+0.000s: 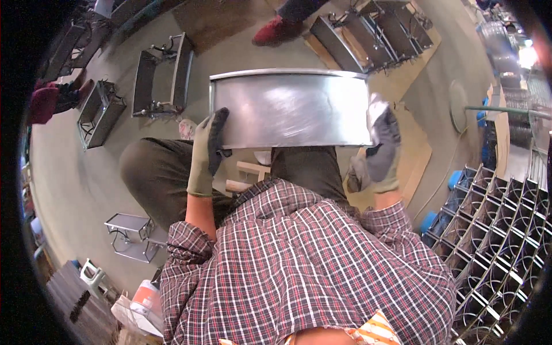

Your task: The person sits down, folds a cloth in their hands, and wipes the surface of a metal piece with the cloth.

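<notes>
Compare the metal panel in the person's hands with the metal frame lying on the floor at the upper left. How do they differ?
The metal panel is a solid, shiny sheet; the metal frame is open, dark and has a gap in its middle. The panel is held at both ends by the gloved left hand and right hand; the frame lies untouched on the floor. Both are long and metal.

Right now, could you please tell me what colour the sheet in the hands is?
Shiny silver-grey bare metal sheet, clearest in the head view.

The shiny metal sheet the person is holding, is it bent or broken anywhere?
Nothing stands out. The metal sheet looks smooth and whole, gripped at its two ends by the gloved left hand and right hand. Its curved edges may only be lens bending.
</notes>
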`<act>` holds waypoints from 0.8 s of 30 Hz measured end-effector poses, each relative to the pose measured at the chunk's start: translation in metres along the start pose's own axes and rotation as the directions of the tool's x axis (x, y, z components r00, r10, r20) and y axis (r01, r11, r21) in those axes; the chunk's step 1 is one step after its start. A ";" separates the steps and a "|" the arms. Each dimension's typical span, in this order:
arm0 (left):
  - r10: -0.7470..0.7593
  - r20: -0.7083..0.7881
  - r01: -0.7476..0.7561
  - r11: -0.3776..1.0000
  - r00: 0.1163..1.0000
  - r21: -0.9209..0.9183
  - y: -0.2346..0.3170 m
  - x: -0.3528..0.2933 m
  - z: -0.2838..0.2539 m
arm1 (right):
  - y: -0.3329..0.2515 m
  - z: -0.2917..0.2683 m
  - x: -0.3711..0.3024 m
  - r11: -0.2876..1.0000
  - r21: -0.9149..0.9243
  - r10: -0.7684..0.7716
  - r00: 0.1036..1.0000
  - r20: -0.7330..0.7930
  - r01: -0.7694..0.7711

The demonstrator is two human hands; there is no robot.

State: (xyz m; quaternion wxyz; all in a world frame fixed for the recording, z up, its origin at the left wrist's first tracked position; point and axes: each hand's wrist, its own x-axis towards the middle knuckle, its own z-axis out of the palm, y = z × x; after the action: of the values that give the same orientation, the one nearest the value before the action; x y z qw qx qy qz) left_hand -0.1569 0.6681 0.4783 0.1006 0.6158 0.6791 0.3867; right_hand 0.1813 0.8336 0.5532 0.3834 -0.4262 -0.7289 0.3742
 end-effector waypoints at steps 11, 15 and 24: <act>-0.772 0.065 0.647 0.479 0.632 -0.593 0.111 0.003 0.103 | 0.087 -0.061 -0.069 0.974 0.110 0.222 0.943 -0.248 -0.200; -0.791 0.100 0.657 0.422 0.604 -0.625 0.115 0.000 0.102 | 0.106 -0.064 -0.070 0.986 -0.158 0.007 0.975 -0.224 -0.043; -0.750 0.071 0.587 0.451 0.657 -0.672 0.090 -0.002 0.101 | 0.093 -0.027 -0.069 0.985 -0.168 -0.085 0.930 -0.357 0.026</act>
State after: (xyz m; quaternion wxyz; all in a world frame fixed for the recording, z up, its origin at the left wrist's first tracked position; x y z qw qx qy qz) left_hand -0.0267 0.7012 0.4672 0.3681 0.1698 0.6965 0.5921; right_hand 0.2601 0.8105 0.4670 0.4864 -0.4964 -0.6851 0.2182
